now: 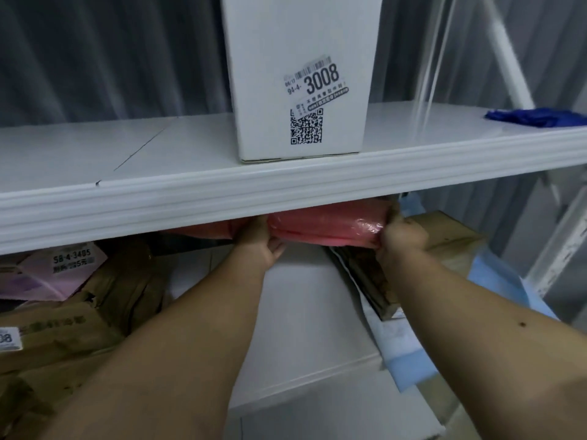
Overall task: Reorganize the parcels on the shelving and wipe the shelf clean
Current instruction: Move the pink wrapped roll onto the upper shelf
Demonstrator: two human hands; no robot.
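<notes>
A pink plastic-wrapped parcel (324, 225) sits just under the front lip of the white upper shelf (222, 198), partly hidden by it. My left hand (260, 242) grips the parcel's left end and my right hand (401, 238) grips its crinkled right end. A tall white box (301, 74) labelled 3008 stands upright on the upper shelf. A blue cloth (540, 117) lies on that shelf at the far right. Below my arms lies a flat white box (311, 312).
Brown cardboard parcels (79, 319) and a pink mailer (54, 274) crowd the lower left. A brown box (451, 246), a dark flat parcel (368, 281) and light blue bags (495, 281) lie at lower right. A white shelf upright (508, 58) rises at right.
</notes>
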